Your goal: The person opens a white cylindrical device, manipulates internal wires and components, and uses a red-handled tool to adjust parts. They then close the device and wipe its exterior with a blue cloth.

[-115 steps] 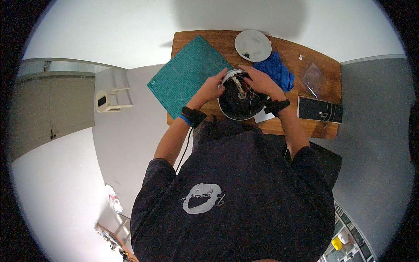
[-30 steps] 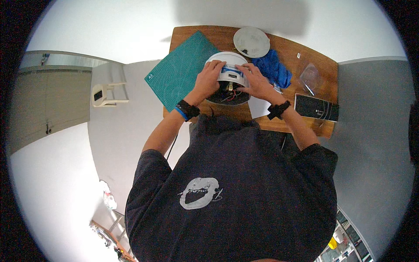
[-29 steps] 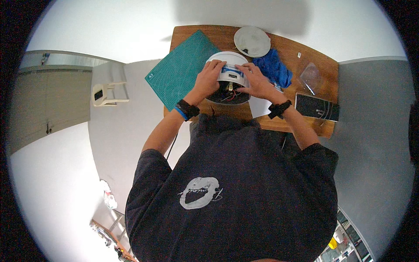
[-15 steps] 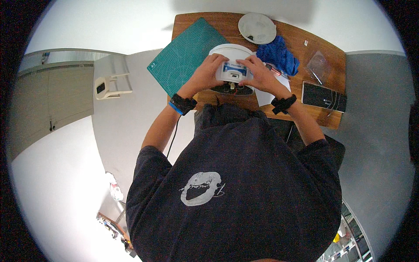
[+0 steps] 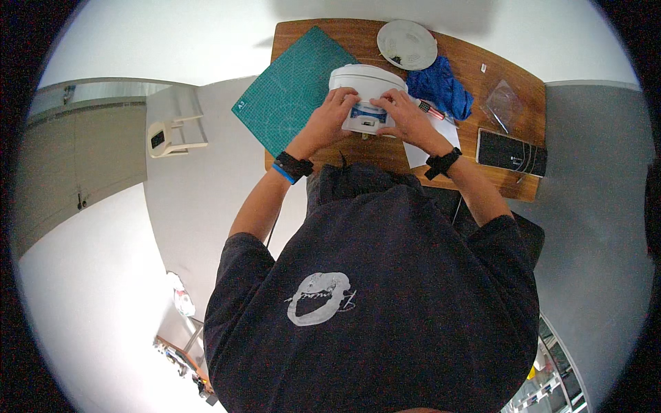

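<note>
Between my hands is a white rounded appliance housing [image 5: 365, 79] with a blue panel and a small slotted recess at its near side. My left hand [image 5: 332, 113] grips its left side, thumb toward the lower edge and fingers over the front. On the right side, my right hand [image 5: 406, 120] holds it the same way, fingers bent onto the panel edge. Hardly anything of the underside shows beneath the housing. Beyond it to the left lies a green cutting mat [image 5: 296, 89], partly covered by my left hand.
Farther back rests a round whitish disc [image 5: 407, 43] beside a crumpled blue cloth [image 5: 441, 89]. A red-handled tool [image 5: 432, 110] lies on white paper [image 5: 418, 155]. To the right are a clear plastic bag [image 5: 503, 107] and a black box-like device [image 5: 506, 151] on the wooden table [image 5: 513, 184].
The housing has tipped or come down toward me, hiding the dark base and wires seen beneath it before. Both my hands stay on its sides.
</note>
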